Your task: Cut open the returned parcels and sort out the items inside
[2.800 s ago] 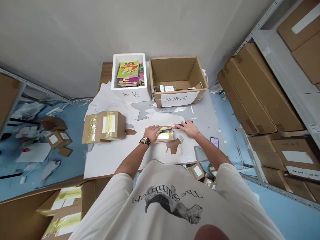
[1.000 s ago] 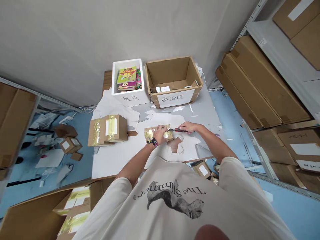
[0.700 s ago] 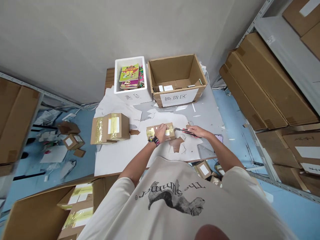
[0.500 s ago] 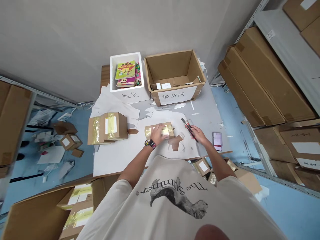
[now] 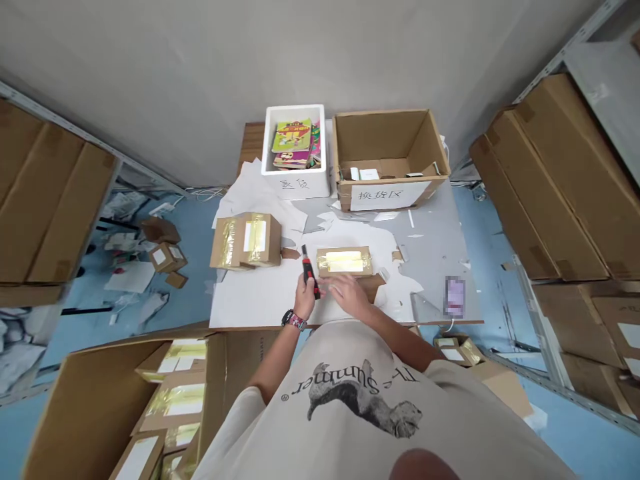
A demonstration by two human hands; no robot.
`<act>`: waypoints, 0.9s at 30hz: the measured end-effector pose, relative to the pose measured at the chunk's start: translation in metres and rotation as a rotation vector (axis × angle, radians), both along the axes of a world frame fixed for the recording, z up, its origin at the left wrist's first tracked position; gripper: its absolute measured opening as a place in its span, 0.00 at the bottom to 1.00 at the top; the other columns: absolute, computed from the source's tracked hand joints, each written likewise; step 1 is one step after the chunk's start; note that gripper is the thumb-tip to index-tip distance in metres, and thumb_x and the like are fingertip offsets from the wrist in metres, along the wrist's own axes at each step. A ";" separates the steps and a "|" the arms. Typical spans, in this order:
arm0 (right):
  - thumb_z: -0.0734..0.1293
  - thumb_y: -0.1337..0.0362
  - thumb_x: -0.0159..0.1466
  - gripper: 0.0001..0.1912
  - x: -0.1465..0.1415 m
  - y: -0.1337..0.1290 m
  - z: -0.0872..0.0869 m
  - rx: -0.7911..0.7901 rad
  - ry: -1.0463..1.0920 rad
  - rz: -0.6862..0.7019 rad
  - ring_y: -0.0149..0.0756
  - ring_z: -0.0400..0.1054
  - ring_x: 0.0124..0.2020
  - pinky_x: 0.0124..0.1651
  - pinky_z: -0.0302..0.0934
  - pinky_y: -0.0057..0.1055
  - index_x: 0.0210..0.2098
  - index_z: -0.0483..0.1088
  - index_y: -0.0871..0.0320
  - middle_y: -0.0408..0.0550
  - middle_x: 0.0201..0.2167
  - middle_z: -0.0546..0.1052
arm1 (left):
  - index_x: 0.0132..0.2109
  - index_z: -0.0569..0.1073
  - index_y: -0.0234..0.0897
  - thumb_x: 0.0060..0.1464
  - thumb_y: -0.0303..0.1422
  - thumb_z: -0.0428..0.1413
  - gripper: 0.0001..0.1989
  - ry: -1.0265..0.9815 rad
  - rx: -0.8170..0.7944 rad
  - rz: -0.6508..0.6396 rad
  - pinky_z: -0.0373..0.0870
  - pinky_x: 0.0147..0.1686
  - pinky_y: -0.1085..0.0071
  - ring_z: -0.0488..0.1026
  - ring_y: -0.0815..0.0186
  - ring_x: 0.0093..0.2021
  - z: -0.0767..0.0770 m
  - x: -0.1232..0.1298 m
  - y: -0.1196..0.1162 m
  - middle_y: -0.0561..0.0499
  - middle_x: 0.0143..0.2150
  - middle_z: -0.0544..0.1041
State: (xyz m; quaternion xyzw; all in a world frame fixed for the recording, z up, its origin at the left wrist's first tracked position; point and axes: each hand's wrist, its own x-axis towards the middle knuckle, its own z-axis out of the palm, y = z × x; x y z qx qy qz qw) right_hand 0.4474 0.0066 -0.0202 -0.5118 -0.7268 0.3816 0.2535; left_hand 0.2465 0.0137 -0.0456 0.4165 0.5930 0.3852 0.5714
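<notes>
My left hand (image 5: 306, 298) is shut on a red and black box cutter (image 5: 309, 270), which stands upright with its tip pointing away from me. My right hand (image 5: 349, 293) lies flat and open with its fingers toward my left hand, holding nothing. Its fingertips are right at the near edge of a small cardboard box (image 5: 345, 262) wrapped in shiny gold tape, which rests on white paper (image 5: 260, 300). A larger taped cardboard box (image 5: 245, 240) stands to the left of both hands.
A white foam box (image 5: 295, 185) of picture books and an open carton (image 5: 390, 150) labelled in Chinese stand at the table's far end. A blurred phone (image 5: 455, 297) lies at the right. Stacked cartons fill the right shelves; an open carton (image 5: 115, 400) sits below left.
The box cutter has passed from my right hand to my left. My left hand has come off the gold-taped box, and my right hand has moved to its near edge.
</notes>
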 end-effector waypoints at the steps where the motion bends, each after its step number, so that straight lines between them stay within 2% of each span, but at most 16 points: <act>1: 0.66 0.60 0.79 0.29 -0.002 0.012 0.002 0.015 -0.117 -0.023 0.57 0.64 0.78 0.81 0.57 0.60 0.78 0.69 0.50 0.57 0.75 0.74 | 0.71 0.68 0.39 0.69 0.68 0.54 0.42 0.037 -0.012 0.033 0.81 0.33 0.66 0.81 0.64 0.31 -0.001 -0.017 0.001 0.44 0.46 0.86; 4: 0.76 0.61 0.73 0.35 -0.002 0.047 0.000 -0.042 -0.470 -0.054 0.68 0.52 0.83 0.84 0.46 0.68 0.77 0.69 0.58 0.64 0.82 0.63 | 0.68 0.74 0.36 0.67 0.67 0.55 0.42 0.207 -0.014 -0.069 0.74 0.27 0.71 0.77 0.67 0.27 -0.002 -0.067 0.012 0.44 0.43 0.87; 6: 0.79 0.63 0.70 0.35 -0.004 0.064 -0.004 -0.097 -0.626 -0.013 0.72 0.52 0.83 0.83 0.46 0.68 0.74 0.71 0.60 0.66 0.84 0.60 | 0.64 0.80 0.36 0.66 0.65 0.57 0.39 0.263 0.014 -0.183 0.74 0.29 0.70 0.77 0.66 0.28 -0.002 -0.092 0.025 0.45 0.42 0.86; 8: 0.79 0.64 0.69 0.32 -0.007 0.073 -0.007 -0.118 -0.710 0.030 0.73 0.54 0.82 0.81 0.52 0.65 0.71 0.74 0.59 0.65 0.85 0.57 | 0.61 0.83 0.37 0.66 0.63 0.58 0.36 0.285 0.051 -0.274 0.76 0.33 0.68 0.77 0.65 0.29 -0.004 -0.105 0.041 0.47 0.41 0.86; 10: 0.79 0.64 0.70 0.29 -0.010 0.078 -0.008 -0.134 -0.751 0.059 0.72 0.55 0.82 0.79 0.57 0.62 0.68 0.77 0.57 0.62 0.86 0.55 | 0.60 0.84 0.38 0.66 0.62 0.58 0.35 0.282 0.062 -0.360 0.76 0.34 0.67 0.76 0.65 0.28 -0.009 -0.111 0.057 0.48 0.39 0.85; 15: 0.77 0.62 0.72 0.20 -0.010 0.085 -0.003 -0.201 -0.777 0.077 0.70 0.57 0.81 0.75 0.64 0.58 0.63 0.82 0.54 0.59 0.86 0.55 | 0.55 0.85 0.37 0.62 0.63 0.60 0.34 0.185 -0.025 -0.577 0.68 0.29 0.68 0.70 0.64 0.26 -0.024 -0.115 0.091 0.52 0.30 0.78; 18: 0.75 0.63 0.73 0.16 -0.006 0.085 0.002 -0.211 -0.763 0.052 0.69 0.58 0.81 0.71 0.68 0.56 0.60 0.83 0.54 0.57 0.86 0.57 | 0.50 0.85 0.38 0.59 0.63 0.63 0.32 0.111 -0.100 -0.669 0.62 0.25 0.69 0.67 0.65 0.23 -0.030 -0.119 0.101 0.53 0.26 0.75; 20: 0.74 0.63 0.74 0.12 -0.002 0.083 0.005 -0.202 -0.725 0.041 0.66 0.62 0.79 0.70 0.69 0.53 0.56 0.83 0.54 0.57 0.84 0.62 | 0.47 0.85 0.39 0.55 0.63 0.66 0.31 0.069 -0.159 -0.727 0.57 0.23 0.70 0.65 0.66 0.22 -0.034 -0.121 0.102 0.53 0.25 0.74; 22: 0.73 0.63 0.75 0.09 0.002 0.082 0.008 -0.182 -0.689 0.043 0.63 0.65 0.77 0.70 0.69 0.50 0.53 0.83 0.54 0.56 0.82 0.66 | 0.45 0.85 0.39 0.53 0.64 0.69 0.31 0.026 -0.206 -0.747 0.55 0.21 0.70 0.63 0.67 0.20 -0.037 -0.123 0.096 0.53 0.25 0.74; 24: 0.71 0.61 0.77 0.09 0.006 0.080 0.009 -0.150 -0.673 0.050 0.61 0.66 0.77 0.70 0.68 0.49 0.52 0.83 0.54 0.56 0.81 0.68 | 0.43 0.83 0.39 0.53 0.65 0.69 0.32 -0.024 -0.229 -0.708 0.56 0.21 0.71 0.62 0.68 0.20 -0.041 -0.124 0.086 0.53 0.25 0.75; 26: 0.66 0.58 0.81 0.14 0.008 0.080 0.008 -0.114 -0.670 0.031 0.59 0.67 0.75 0.70 0.66 0.48 0.55 0.83 0.54 0.56 0.79 0.71 | 0.42 0.81 0.37 0.55 0.68 0.66 0.34 -0.065 -0.239 -0.606 0.58 0.21 0.71 0.63 0.68 0.20 -0.046 -0.128 0.072 0.51 0.27 0.76; 27: 0.63 0.58 0.82 0.17 0.008 0.080 0.007 -0.096 -0.671 0.008 0.57 0.68 0.74 0.71 0.65 0.47 0.59 0.82 0.53 0.57 0.78 0.72 | 0.43 0.81 0.36 0.58 0.69 0.62 0.36 -0.070 -0.239 -0.512 0.59 0.21 0.70 0.64 0.68 0.20 -0.049 -0.130 0.064 0.50 0.28 0.77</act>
